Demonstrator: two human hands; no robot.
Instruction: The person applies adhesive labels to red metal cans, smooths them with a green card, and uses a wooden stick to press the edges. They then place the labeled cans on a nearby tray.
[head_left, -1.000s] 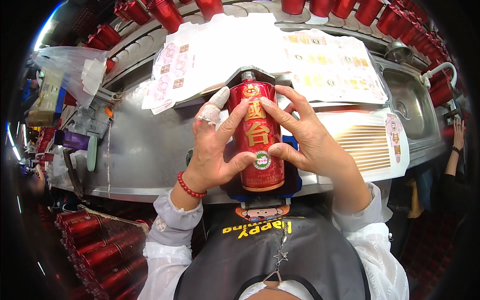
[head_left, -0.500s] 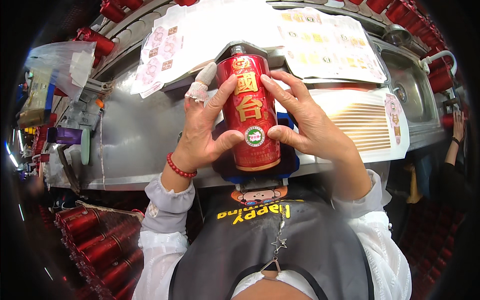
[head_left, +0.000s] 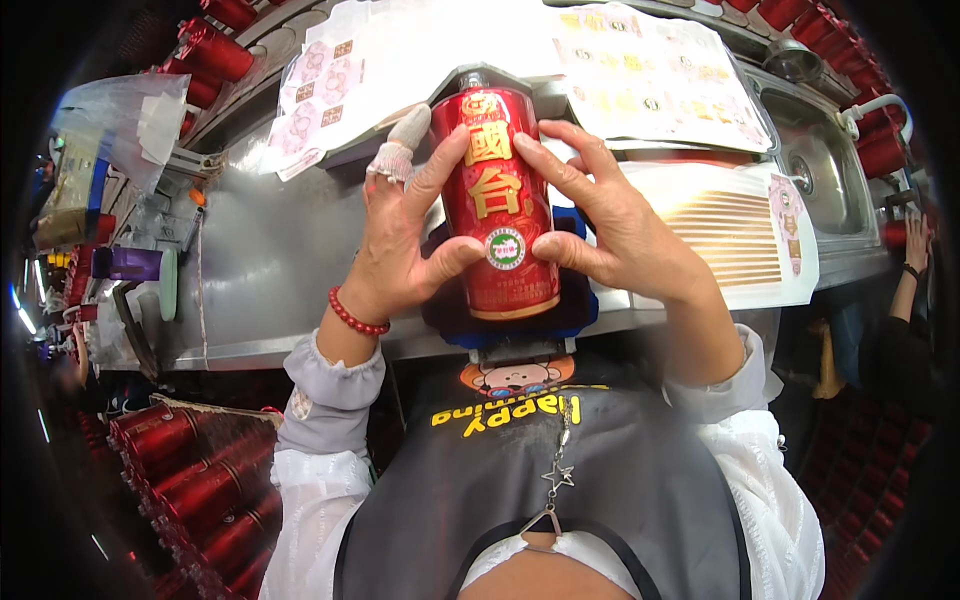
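At the near edge of the steel workbench (head_left: 260, 270), a red cylindrical bottle (head_left: 497, 205) with gold characters and a round seal label is held upright between both hands, its base seated in a blue holder (head_left: 575, 300) just in front of the apron. The left hand (head_left: 400, 245) is wrapped against the bottle's left side, fingers spread and curled onto it, with the thumb pressed near the round seal; a white bandage is worn on one fingertip (head_left: 400, 145). The right hand (head_left: 610, 220) is laid on the right side, fingers fanned open across the front and thumb tucked beside the seal. Sheets of printed labels (head_left: 650, 75) are spread on the bench beyond, and more red bottles (head_left: 200, 490) are stacked low at the left. For a clean result, even pressure should probably be kept from both thumbs and the bottle held square in the holder, so that the seal is smoothed flat without creasing.
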